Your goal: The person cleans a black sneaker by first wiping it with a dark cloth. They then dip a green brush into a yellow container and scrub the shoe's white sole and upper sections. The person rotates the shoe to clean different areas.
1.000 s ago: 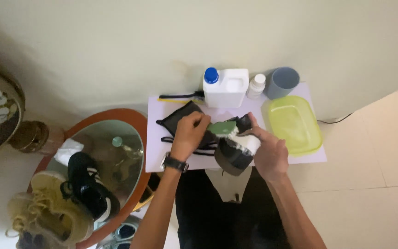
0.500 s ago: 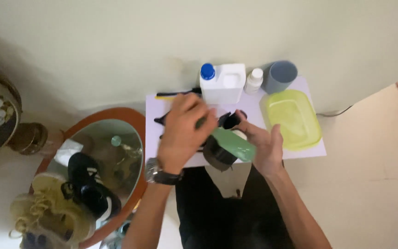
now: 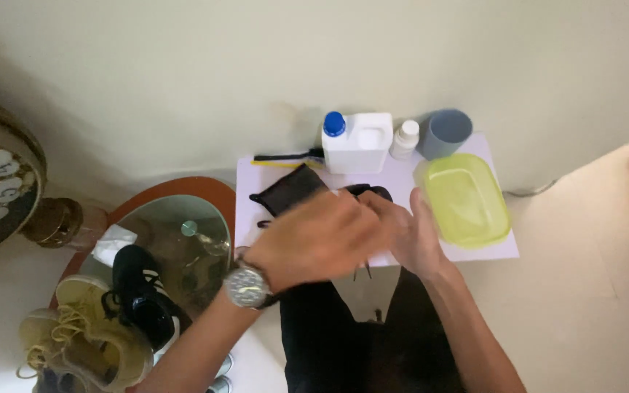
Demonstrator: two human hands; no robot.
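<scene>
A black shoe (image 3: 373,193), mostly hidden just left of the green tub (image 3: 467,200), is covered by the blurred left hand (image 3: 322,240) and right hand (image 3: 409,233), whose grip cannot be told, while the jug (image 3: 358,142) behind stands capped, so cleaning seems barely begun.

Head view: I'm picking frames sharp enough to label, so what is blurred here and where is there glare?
Head view: the left hand is smeared by motion blur, the right hand less so; the white jug and yellow-green tub are sharp; the glass tabletop carries soft reflections; lighting is even, with only soft shadows.
</scene>
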